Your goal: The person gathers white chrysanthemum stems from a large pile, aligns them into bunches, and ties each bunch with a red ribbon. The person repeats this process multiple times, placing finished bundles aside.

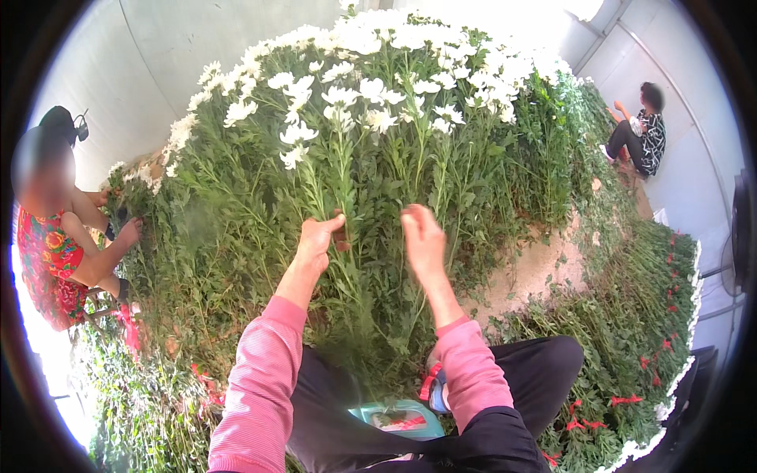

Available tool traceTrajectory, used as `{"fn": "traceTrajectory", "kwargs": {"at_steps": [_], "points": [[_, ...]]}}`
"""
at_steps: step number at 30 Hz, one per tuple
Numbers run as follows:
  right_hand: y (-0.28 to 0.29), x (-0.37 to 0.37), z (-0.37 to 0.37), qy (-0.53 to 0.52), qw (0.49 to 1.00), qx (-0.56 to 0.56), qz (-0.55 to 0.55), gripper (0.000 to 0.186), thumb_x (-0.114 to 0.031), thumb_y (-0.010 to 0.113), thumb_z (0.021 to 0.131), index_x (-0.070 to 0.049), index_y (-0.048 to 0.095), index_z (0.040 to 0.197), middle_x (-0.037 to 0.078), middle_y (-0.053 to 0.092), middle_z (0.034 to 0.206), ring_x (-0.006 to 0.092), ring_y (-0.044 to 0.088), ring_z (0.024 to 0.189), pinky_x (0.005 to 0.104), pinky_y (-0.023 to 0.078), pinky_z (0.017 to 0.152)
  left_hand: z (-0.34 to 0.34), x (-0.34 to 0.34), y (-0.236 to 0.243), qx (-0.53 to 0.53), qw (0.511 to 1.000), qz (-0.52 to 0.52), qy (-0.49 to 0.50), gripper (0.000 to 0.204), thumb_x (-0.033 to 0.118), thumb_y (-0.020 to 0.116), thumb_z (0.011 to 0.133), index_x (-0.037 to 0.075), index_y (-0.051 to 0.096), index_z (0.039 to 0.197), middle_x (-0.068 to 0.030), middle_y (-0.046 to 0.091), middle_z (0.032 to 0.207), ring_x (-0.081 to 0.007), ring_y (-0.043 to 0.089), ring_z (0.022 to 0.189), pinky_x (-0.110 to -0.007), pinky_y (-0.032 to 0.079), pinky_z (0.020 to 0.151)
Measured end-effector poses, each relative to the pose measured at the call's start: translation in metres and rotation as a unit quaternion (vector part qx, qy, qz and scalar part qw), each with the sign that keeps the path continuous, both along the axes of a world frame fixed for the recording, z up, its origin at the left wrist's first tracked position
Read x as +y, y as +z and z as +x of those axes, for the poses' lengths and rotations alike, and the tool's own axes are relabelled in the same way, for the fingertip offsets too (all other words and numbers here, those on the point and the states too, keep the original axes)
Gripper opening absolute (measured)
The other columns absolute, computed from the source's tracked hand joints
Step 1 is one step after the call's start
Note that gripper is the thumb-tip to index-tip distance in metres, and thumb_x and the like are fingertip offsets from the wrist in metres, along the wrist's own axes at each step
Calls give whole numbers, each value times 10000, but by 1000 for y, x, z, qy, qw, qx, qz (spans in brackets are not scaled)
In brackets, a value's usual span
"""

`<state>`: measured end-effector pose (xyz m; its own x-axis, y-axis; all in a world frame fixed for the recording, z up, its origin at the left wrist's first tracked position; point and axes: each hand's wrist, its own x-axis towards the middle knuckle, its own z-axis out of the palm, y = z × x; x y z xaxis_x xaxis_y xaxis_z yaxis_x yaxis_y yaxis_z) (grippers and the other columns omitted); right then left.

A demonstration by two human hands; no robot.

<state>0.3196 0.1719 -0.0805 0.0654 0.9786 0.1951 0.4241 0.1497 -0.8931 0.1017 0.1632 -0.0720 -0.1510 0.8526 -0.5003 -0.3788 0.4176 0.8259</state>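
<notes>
A large heap of white chrysanthemums (pixel 380 120) with long leafy green stems lies in front of me, their heads toward the far side. My left hand (pixel 319 239) is closed round a bunch of chrysanthemum stems (pixel 348 189), which stands nearly upright with its white heads above the hand. To the right, my right hand (pixel 424 240) hovers over the heap with fingers curled together. It is slightly blurred, and whatever its fingertips hold, if anything, is hidden.
A teal plastic basket (pixel 432 426) sits between my legs. Bunches tied with red ribbon (pixel 625 400) lie at the right; more red ties (pixel 206 384) show at the lower left. One person (pixel 59 236) handles stems at the left, another person (pixel 648 134) sits far right.
</notes>
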Motion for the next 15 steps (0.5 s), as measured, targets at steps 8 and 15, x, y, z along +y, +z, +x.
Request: {"fn": "traceTrajectory", "kwargs": {"at_steps": [8,15], "points": [[-12,-34,-80,165,983,22,-74,178,-155,625,970,22,622,949,116,682,730,180,661,627,325,509,583,4,-7,24,50,995,37,73,279,319,542,1040,108,584,1217,-4,665,969,-145,607,889,-332,490,812],[-25,11,-79,-34,997,-33,54,296,-290,575,999,-34,629,1138,175,631,1037,359,642,937,447,509,821,-13,-7,32,-93,983,125,98,175,252,525,1054,84,555,1091,-37,572,773,-174,564,624,-342,508,601]]}}
